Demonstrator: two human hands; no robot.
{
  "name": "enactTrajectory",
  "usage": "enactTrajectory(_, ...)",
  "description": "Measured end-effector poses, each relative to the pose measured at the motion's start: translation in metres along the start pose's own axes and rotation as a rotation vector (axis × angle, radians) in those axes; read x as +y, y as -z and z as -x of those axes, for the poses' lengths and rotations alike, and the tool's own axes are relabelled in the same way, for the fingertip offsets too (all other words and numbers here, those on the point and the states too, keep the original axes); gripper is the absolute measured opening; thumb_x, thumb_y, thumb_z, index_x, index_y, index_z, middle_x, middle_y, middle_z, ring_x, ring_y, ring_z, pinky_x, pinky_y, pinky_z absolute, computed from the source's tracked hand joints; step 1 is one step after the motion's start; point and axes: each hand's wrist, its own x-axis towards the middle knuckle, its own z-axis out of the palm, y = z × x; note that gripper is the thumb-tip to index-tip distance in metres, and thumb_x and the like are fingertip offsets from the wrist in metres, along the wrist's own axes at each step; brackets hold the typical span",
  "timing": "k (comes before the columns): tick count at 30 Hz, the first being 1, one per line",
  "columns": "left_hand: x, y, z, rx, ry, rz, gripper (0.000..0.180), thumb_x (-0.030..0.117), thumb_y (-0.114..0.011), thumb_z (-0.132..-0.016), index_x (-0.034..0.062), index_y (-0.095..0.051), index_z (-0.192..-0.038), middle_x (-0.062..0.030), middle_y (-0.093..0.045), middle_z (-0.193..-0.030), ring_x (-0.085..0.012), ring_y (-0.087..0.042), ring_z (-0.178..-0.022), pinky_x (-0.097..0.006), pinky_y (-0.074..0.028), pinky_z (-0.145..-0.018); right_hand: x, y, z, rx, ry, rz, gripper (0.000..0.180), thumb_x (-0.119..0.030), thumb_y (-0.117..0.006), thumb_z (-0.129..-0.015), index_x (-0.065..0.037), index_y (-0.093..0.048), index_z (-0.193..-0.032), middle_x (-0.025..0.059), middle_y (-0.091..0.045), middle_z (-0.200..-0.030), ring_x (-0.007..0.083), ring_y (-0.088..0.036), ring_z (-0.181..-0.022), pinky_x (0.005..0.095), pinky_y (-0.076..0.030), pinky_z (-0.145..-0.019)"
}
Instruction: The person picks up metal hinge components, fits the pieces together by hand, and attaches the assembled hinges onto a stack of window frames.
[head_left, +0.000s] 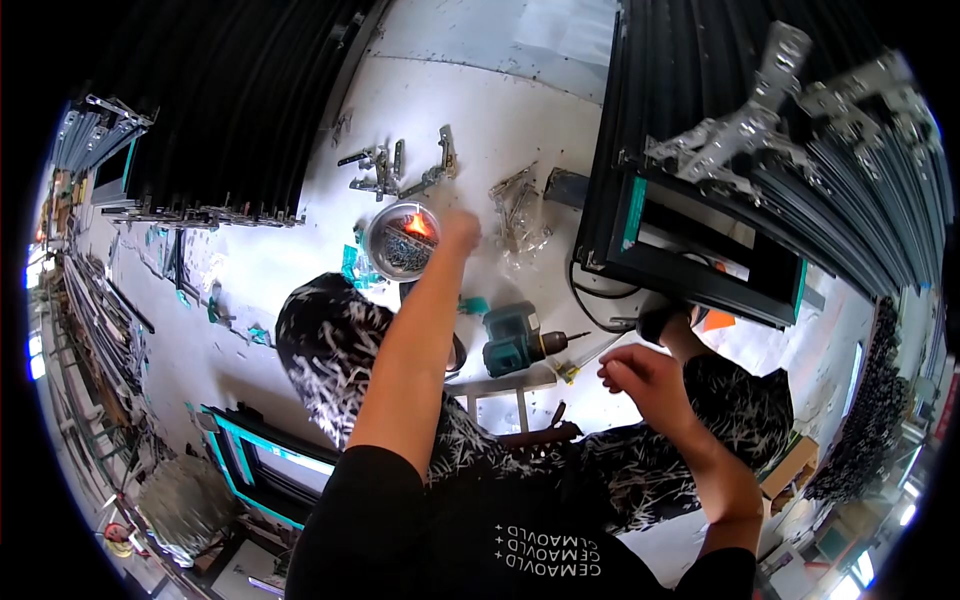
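Note:
My left hand (460, 232) reaches forward, its fingers closed, beside the right rim of a round metal bowl (375, 243). What it holds, if anything, is hidden. Many small screws (403, 252) fill the bowl, with a bright orange patch (417, 226) at its far side. My right hand (640, 380) hovers above the floor with curled fingers and thumb drawn together; anything between them is too small to make out. Left of it lies a teal and black cordless drill (512, 340), its bit pointing right. Metal window hinges (380, 172) are scattered beyond the bowl.
Stacked dark window frames (690, 290) stand at the right, with metal hinges (745, 130) on top. Another stack of dark frames (230, 110) rises at the left. A clear plastic bag (525, 225) and a dark block (567, 187) lie ahead. A black cable (585, 300) loops near my right foot.

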Motion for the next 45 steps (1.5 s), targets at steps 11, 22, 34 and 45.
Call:
enactTrajectory(11, -0.129, -0.052, 0.021, 0.252, 0.453, 0.381, 0.011, 0.02, -0.062, -0.085, 0.0083, -0.062, -0.086, -0.0082, -0.059, -0.075, -0.0216, -0.051, -0.061, -0.035, -0.043, -0.054, 0.003, -0.007, -0.028, -0.035, -0.195, 0.009, 0.02, -0.013, -0.059, -0.095, 0.002, -0.063, -0.107, 0.0076, -0.068, -0.091, 0.0118, -0.066, -0.081, 0.0246, -0.055, -0.074)
enactTrajectory(22, 0.054, -0.056, 0.07, 0.447, 0.347, -0.264, 0.031, 0.028, -0.066, -0.078, 0.0044, -0.068, -0.098, -0.0202, -0.067, -0.101, -0.0391, -0.063, -0.096, -0.045, -0.048, -0.082, 0.0, -0.008, -0.035, 0.006, -0.137, 0.074, 0.018, -0.013, -0.06, -0.093, 0.001, -0.064, -0.104, 0.0055, -0.068, -0.086, 0.0096, -0.064, -0.077, 0.0232, -0.052, -0.07)
enactTrajectory(34, 0.022, -0.069, 0.064, 0.292, -0.12, -0.67, 0.027, 0.028, -0.061, -0.082, 0.0034, -0.07, -0.088, -0.0191, -0.068, -0.087, -0.0369, -0.064, -0.084, -0.047, -0.049, -0.076, 0.019, -0.006, -0.038, 0.018, -0.039, 0.256, 0.018, -0.016, -0.063, -0.091, -0.003, -0.065, -0.102, 0.0042, -0.066, -0.081, 0.0095, -0.063, -0.07, 0.0235, -0.05, -0.065)
enactTrajectory(45, 0.169, -0.038, 0.176, -0.403, 0.095, 0.297, 0.027, 0.015, -0.059, -0.095, -0.0057, -0.058, -0.114, -0.0129, -0.065, -0.099, -0.0234, -0.067, -0.091, -0.033, -0.056, -0.081, 0.021, 0.017, -0.067, 0.06, 0.095, -0.055, 0.024, -0.023, -0.059, -0.094, -0.002, -0.063, -0.104, 0.0016, -0.062, -0.082, 0.0102, -0.06, -0.075, 0.0258, -0.052, -0.066)
